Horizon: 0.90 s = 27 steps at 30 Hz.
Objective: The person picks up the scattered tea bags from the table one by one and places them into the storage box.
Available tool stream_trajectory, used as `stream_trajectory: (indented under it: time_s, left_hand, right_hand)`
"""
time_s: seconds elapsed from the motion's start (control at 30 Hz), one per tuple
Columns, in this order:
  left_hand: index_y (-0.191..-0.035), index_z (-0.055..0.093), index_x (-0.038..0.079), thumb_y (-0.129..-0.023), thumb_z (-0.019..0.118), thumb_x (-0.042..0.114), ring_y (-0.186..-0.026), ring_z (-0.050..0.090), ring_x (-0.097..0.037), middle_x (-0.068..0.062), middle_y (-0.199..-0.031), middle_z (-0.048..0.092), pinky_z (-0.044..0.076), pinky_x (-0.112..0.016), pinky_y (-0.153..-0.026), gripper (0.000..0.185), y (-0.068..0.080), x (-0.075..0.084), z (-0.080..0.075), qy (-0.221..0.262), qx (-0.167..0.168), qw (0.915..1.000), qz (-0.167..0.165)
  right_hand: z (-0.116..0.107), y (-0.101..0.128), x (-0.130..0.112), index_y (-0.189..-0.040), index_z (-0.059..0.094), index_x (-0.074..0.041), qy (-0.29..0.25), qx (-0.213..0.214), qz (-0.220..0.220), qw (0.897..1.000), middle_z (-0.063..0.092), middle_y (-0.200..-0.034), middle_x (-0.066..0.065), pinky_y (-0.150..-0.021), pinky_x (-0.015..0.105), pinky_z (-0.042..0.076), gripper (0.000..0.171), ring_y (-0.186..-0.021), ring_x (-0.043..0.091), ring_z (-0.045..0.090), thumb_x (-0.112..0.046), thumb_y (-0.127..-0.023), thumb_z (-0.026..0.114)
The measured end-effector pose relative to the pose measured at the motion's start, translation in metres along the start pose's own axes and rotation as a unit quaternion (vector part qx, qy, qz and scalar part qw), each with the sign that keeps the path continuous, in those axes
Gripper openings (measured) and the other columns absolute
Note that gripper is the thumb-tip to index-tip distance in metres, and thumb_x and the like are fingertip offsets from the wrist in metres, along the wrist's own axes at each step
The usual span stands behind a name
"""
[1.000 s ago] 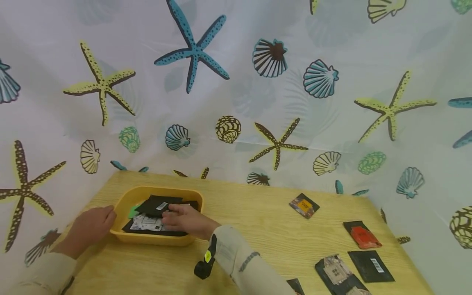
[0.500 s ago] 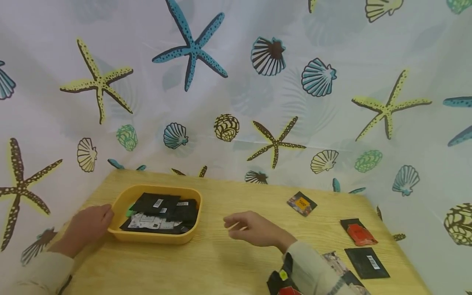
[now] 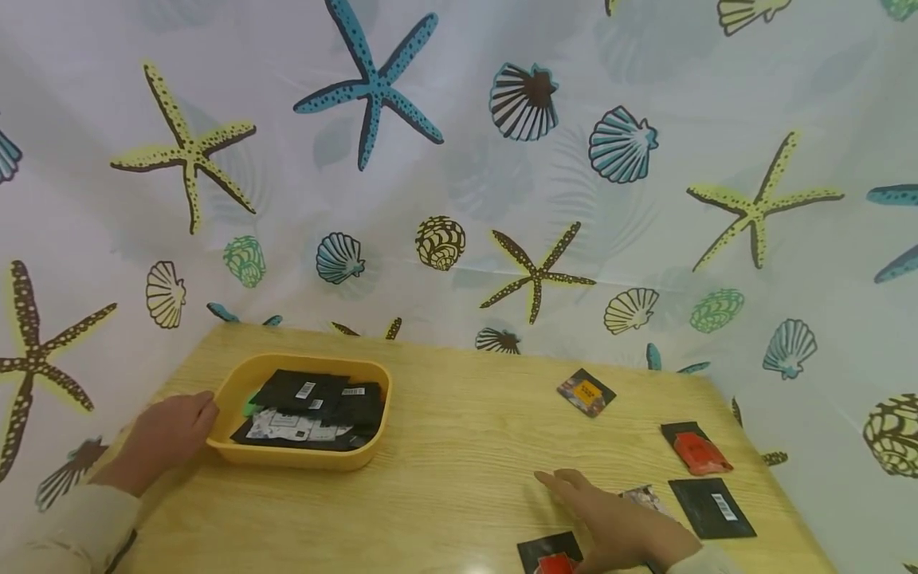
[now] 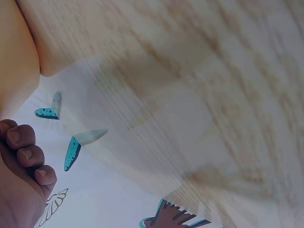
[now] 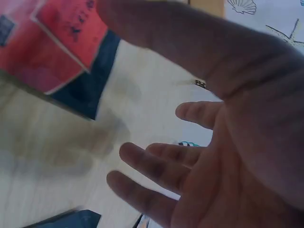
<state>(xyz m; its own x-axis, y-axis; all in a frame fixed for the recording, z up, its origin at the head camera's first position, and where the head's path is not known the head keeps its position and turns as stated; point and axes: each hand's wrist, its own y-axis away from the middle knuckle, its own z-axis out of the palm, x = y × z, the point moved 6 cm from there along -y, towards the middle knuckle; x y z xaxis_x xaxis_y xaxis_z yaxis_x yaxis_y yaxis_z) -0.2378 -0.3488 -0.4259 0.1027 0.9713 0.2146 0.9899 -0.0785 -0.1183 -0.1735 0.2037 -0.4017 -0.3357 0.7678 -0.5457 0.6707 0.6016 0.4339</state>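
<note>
My left hand (image 3: 166,434) resting against the yellow tray (image 3: 237,388) of black packets, fingers loosely curled, holding nothing — my right hand (image 3: 618,526) open, fingers spread, hovering over the red-and-black packet (image 3: 551,553) at the table's (image 3: 459,446) near edge.

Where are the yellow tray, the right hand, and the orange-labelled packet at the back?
yellow tray (image 3: 301,458): head view, front wall.
right hand (image 3: 624,530): head view, back of the hand.
orange-labelled packet (image 3: 586,392): head view, its orange label.
</note>
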Motion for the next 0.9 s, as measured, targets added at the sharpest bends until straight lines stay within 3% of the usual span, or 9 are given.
stream_trajectory:
  time_s: [0.1,0.17,0.3,0.4,0.5,0.67,0.77,0.9]
  left_hand:
    - [-0.071,0.043,0.013,-0.104,0.033,0.02,-0.058,0.037,-0.017,0.0,-0.062,0.037,0.031,-0.032,-0.058,0.036,0.001,-0.001,-0.001,0.0,0.006,1.0,-0.001]
    - [-0.071,0.043,0.013,-0.104,0.033,0.02,-0.059,0.037,-0.017,0.0,-0.062,0.037,0.031,-0.032,-0.058,0.036,0.001,-0.002,-0.001,0.001,0.008,1.0,-0.001]
    - [-0.071,0.043,0.013,-0.104,0.032,0.02,-0.059,0.036,-0.016,0.0,-0.062,0.037,0.031,-0.032,-0.057,0.036,0.002,-0.003,0.0,0.008,0.003,1.0,-0.002]
    - [-0.071,0.043,0.013,-0.104,0.033,0.02,-0.059,0.036,-0.017,0.0,-0.062,0.037,0.031,-0.032,-0.057,0.036,0.002,-0.004,0.0,0.001,0.003,1.0,-0.004]
    - [-0.071,0.044,0.012,-0.104,0.033,0.021,-0.059,0.037,-0.017,0.0,-0.062,0.037,0.031,-0.032,-0.058,0.036,0.001,-0.005,0.0,-0.003,0.003,1.0,-0.004]
    - [-0.071,0.044,0.013,-0.104,0.033,0.02,-0.058,0.036,-0.016,0.0,-0.062,0.037,0.03,-0.031,-0.057,0.035,-0.002,0.0,0.0,0.007,0.008,0.9999,0.006]
    - [-0.07,0.043,0.013,-0.103,0.035,0.019,-0.058,0.035,-0.016,0.001,-0.062,0.036,0.03,-0.031,-0.057,0.035,0.0,0.003,-0.001,0.008,0.011,0.9999,0.007]
    - [-0.07,0.044,0.012,-0.103,0.035,0.019,-0.058,0.036,-0.016,0.0,-0.062,0.036,0.03,-0.031,-0.057,0.034,0.002,0.004,-0.002,0.008,0.009,0.9999,0.0]
  right_hand:
    - [0.008,0.0,0.005,-0.153,0.029,-0.014,0.045,0.005,0.006,0.999,0.029,-0.154,0.025,-0.079,0.042,0.055,0.098,-0.118,0.034,0.054,-0.038,-0.076,0.085]
    - [0.012,-0.003,0.006,-0.148,0.036,-0.017,0.084,0.016,-0.014,0.996,0.038,-0.148,0.016,-0.077,0.033,0.054,0.091,-0.111,0.024,0.053,-0.047,-0.077,0.083]
    - [0.016,-0.011,0.011,-0.131,0.048,-0.021,0.14,0.066,-0.08,0.985,0.049,-0.117,-0.004,-0.074,0.026,0.049,0.075,-0.095,0.007,0.046,-0.061,-0.075,0.078]
    - [0.016,-0.02,0.008,-0.118,0.053,-0.022,0.128,0.089,-0.092,0.983,0.051,-0.1,-0.011,-0.068,0.024,0.044,0.065,-0.084,0.001,0.044,-0.059,-0.072,0.081]
    - [0.014,-0.032,-0.002,-0.107,0.057,-0.022,0.085,0.086,-0.06,0.991,0.054,-0.091,-0.015,-0.066,0.022,0.042,0.057,-0.077,-0.002,0.045,-0.053,-0.069,0.085]
    - [0.008,-0.054,-0.025,-0.096,0.06,-0.015,-0.024,0.079,-0.105,0.991,0.056,-0.08,-0.01,-0.061,0.018,0.04,0.022,-0.067,-0.003,0.044,-0.033,-0.09,0.072]
    - [-0.001,-0.068,-0.042,-0.097,0.063,-0.007,-0.129,0.077,-0.143,0.978,0.064,-0.077,0.005,-0.057,0.017,0.044,0.016,-0.062,-0.003,0.049,-0.023,-0.099,0.06]
    - [-0.018,-0.089,-0.067,-0.108,0.064,0.004,-0.257,0.106,-0.146,0.95,0.068,-0.089,0.029,-0.06,0.022,0.054,0.022,-0.063,0.001,0.062,-0.015,-0.101,0.055]
